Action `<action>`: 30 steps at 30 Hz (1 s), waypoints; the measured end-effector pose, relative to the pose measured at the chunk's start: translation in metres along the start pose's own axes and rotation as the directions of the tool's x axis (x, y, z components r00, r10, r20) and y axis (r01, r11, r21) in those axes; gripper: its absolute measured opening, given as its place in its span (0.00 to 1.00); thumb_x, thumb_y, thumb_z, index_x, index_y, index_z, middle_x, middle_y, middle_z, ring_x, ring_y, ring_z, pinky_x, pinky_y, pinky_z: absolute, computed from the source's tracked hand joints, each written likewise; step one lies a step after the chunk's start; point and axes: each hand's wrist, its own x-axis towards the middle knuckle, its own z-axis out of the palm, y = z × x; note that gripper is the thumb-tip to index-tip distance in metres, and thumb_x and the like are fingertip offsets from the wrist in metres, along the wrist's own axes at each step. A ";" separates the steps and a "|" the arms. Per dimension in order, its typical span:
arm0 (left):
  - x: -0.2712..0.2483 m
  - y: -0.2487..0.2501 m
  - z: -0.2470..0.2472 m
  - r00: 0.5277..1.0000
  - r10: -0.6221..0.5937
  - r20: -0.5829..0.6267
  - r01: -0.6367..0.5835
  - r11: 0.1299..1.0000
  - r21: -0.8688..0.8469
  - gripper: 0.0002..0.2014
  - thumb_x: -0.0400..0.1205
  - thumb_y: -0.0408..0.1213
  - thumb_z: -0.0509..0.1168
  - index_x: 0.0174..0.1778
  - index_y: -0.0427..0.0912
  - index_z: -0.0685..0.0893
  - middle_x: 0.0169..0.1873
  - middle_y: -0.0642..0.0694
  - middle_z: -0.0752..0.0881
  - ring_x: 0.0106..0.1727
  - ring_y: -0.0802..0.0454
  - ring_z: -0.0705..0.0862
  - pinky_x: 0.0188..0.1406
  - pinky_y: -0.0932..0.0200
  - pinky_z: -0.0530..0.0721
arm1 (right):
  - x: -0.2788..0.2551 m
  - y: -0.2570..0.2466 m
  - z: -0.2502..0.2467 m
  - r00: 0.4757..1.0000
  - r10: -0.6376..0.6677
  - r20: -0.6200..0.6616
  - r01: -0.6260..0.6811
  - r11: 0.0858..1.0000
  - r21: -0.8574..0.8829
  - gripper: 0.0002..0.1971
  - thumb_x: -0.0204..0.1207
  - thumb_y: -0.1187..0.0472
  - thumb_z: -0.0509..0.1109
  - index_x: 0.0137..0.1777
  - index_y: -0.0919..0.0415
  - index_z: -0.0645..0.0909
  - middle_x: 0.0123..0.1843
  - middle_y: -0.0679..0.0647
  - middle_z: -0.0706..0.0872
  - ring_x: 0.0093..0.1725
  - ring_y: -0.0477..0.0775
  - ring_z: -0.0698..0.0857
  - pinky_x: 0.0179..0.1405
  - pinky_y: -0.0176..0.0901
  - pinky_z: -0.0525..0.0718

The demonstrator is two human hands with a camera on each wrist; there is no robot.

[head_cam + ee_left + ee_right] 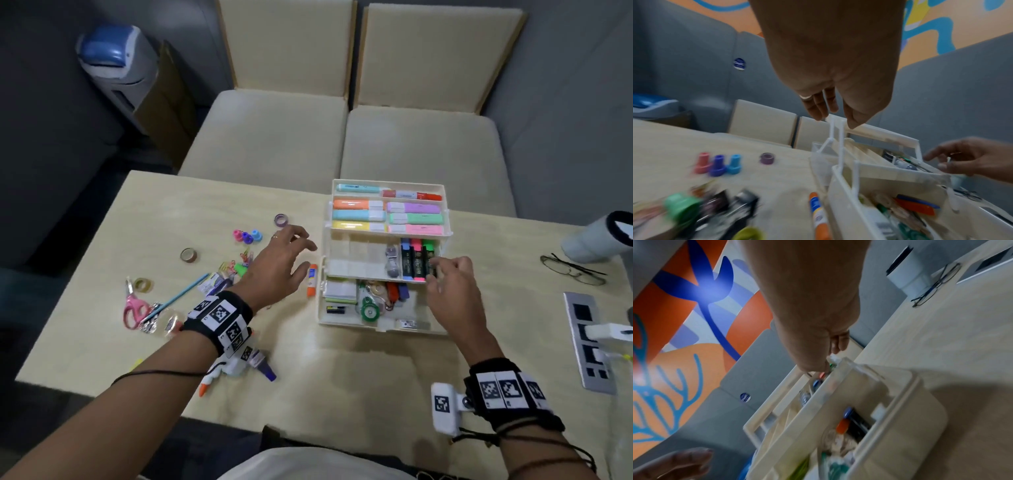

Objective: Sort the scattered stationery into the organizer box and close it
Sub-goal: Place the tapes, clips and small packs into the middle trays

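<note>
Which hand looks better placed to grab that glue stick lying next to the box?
Probably the left hand: it hovers open just beside the glue stick on the table. The right hand is across the organizer box, fingers down at the dark highlighters.

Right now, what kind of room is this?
Probably an office meeting booth or lounge: a pale wooden table with a built-in power socket panel, two cushioned seats, and grey padded walls under a colourful mural.
</note>
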 end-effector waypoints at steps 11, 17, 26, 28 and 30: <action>-0.136 -0.085 -0.048 0.945 -0.311 0.101 0.315 0.949 -0.028 0.14 0.82 0.24 0.65 0.57 0.43 0.89 0.52 0.46 0.86 0.50 0.50 0.84 0.54 0.52 0.84 | -0.065 -0.121 0.095 0.838 -0.488 0.244 0.443 0.870 0.217 0.08 0.78 0.65 0.76 0.52 0.52 0.88 0.45 0.42 0.81 0.37 0.42 0.79 0.42 0.49 0.85; -0.198 -0.129 -0.056 0.907 -0.393 0.153 0.407 0.911 -0.071 0.08 0.84 0.33 0.69 0.56 0.48 0.88 0.49 0.53 0.86 0.45 0.55 0.85 0.47 0.58 0.83 | -0.108 -0.181 0.156 0.666 -0.293 0.686 0.403 0.915 0.000 0.19 0.76 0.42 0.76 0.61 0.50 0.81 0.51 0.47 0.84 0.48 0.51 0.83 0.44 0.49 0.80; -0.242 -0.166 -0.037 0.921 -0.314 0.231 0.343 0.934 -0.100 0.06 0.86 0.38 0.69 0.57 0.51 0.87 0.50 0.55 0.86 0.48 0.58 0.84 0.51 0.55 0.86 | -0.158 -0.204 0.225 0.702 -0.173 0.691 0.349 0.929 -0.123 0.22 0.75 0.42 0.77 0.55 0.51 0.70 0.51 0.52 0.84 0.48 0.57 0.83 0.38 0.50 0.75; -0.244 -0.168 -0.036 0.929 -0.290 0.230 0.322 0.940 -0.115 0.06 0.86 0.38 0.70 0.57 0.50 0.87 0.49 0.55 0.86 0.48 0.57 0.84 0.50 0.55 0.85 | -0.160 -0.205 0.226 0.723 -0.182 0.667 0.356 0.925 -0.133 0.18 0.78 0.44 0.75 0.56 0.52 0.73 0.51 0.52 0.85 0.49 0.58 0.85 0.39 0.50 0.76; -0.246 -0.171 -0.035 0.935 -0.262 0.241 0.297 0.947 -0.125 0.05 0.86 0.38 0.70 0.56 0.49 0.87 0.50 0.55 0.87 0.48 0.57 0.83 0.50 0.55 0.85 | -0.162 -0.206 0.225 0.750 -0.191 0.634 0.363 0.919 -0.152 0.14 0.80 0.45 0.72 0.56 0.51 0.75 0.49 0.51 0.84 0.48 0.58 0.85 0.38 0.49 0.76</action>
